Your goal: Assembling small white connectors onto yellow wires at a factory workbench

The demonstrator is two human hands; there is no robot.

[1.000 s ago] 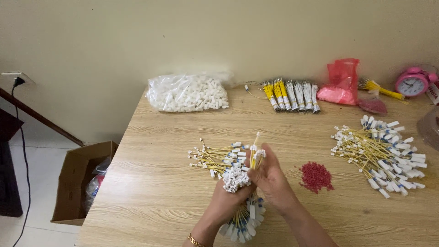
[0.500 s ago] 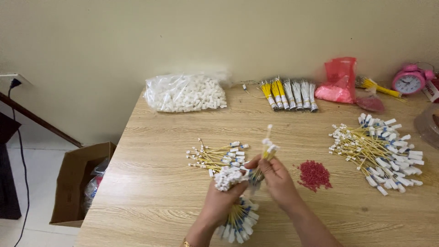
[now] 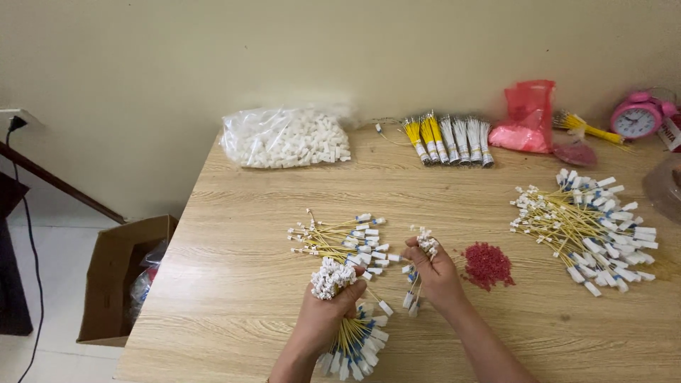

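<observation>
Left hand (image 3: 328, 306) is gripping a big wire bundle (image 3: 339, 312) upright over the table (image 3: 234, 284); right hand (image 3: 434, 273) is pinching a few wires (image 3: 418, 273). Sorting step, likely. Next: probably merging them, ends aligned.

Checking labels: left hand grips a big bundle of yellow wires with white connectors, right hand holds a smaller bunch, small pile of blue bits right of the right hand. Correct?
One thing is off: the pile of bits is red, not blue, as the head view shows. The rest holds: the left hand grips the big bundle, and the right hand holds the smaller bunch.
</observation>
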